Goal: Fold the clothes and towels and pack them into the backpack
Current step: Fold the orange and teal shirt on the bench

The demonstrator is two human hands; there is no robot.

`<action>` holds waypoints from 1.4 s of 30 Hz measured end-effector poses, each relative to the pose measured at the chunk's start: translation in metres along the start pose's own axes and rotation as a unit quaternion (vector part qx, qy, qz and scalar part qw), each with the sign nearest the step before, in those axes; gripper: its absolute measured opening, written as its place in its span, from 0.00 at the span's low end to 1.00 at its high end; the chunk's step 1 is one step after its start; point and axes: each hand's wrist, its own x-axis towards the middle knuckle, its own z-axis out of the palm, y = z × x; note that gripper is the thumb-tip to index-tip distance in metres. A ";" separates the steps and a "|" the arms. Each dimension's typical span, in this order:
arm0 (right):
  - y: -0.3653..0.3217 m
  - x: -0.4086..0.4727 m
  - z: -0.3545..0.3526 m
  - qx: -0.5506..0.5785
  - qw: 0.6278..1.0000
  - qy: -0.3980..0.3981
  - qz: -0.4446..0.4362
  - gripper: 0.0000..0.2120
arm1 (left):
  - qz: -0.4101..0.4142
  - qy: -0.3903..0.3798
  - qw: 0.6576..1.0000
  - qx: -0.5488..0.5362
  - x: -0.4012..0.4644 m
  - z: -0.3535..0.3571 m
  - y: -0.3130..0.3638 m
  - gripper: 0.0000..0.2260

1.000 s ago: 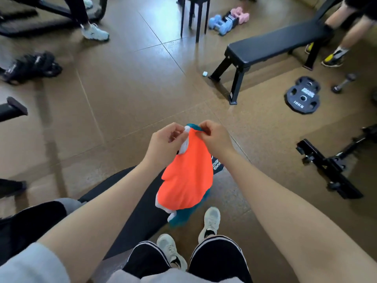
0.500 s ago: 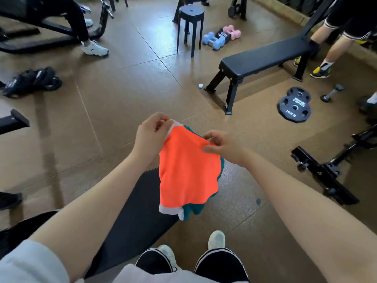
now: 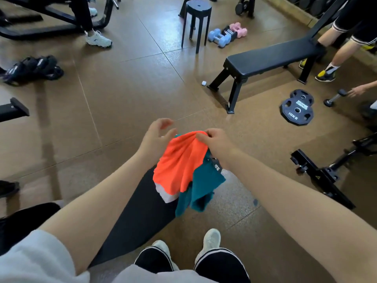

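The right hand (image 3: pixel 216 144) makes the only grip here: its fingers are curled and pinch the bunched top edge of the orange, teal and white cloth (image 3: pixel 181 162), which could be a towel or a small garment, I cannot tell which. The left hand (image 3: pixel 156 137) is just beside that same top edge with its fingers loosely spread and holding nothing; whether its palm touches the fabric is hidden

From the pinch the cloth hangs straight down, so its long axis runs from the right hand toward the person's feet. The orange face is toward the camera, the teal part droops lower on the right side, and a white strip shows at the lower left. It dangles in front of the knees, above the far end of the black padded table (image 3: pixel 140 211) the person seems to sit astride, and it is not yet folded

The coming move likely turns on this: the free corner lies to the left of the grip, nearer the left hand, which would need to catch it so the cloth can be spread between both hands

No backpack can be made out for certain; a dark bundle (image 3: pixel 32 68) lies well apart on the floor at the far left
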 end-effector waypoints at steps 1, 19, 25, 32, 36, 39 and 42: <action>-0.005 0.003 0.006 0.022 0.999 0.010 0.022 0.13 | 0.002 -0.043 0.999 0.005 -0.010 0.007 0.000 0.06; 0.007 0.022 -0.019 -0.059 0.985 0.139 0.080 0.08 | -0.054 -0.086 0.993 0.053 -0.029 -0.007 -0.016 0.05; 0.005 -0.021 -0.007 -0.229 0.946 -0.193 -0.121 0.20 | -0.086 -0.197 0.964 0.154 -0.017 -0.023 0.011 0.07; 0.022 -0.026 0.027 -0.193 0.951 -0.100 -0.219 0.09 | -0.092 -0.222 0.971 -0.001 -0.041 -0.042 0.020 0.09; 0.013 -0.031 0.026 -0.090 0.971 -0.072 -0.211 0.07 | -0.074 -0.150 0.984 -0.062 -0.072 -0.042 -0.005 0.12; 0.006 -0.041 0.013 -0.013 0.978 -0.076 -0.192 0.06 | -0.103 -0.101 0.990 0.004 -0.094 -0.030 -0.037 0.09; 0.007 -0.050 -0.006 0.017 0.982 -0.065 -0.179 0.10 | -0.131 -0.058 0.989 0.019 -0.111 -0.011 -0.055 0.03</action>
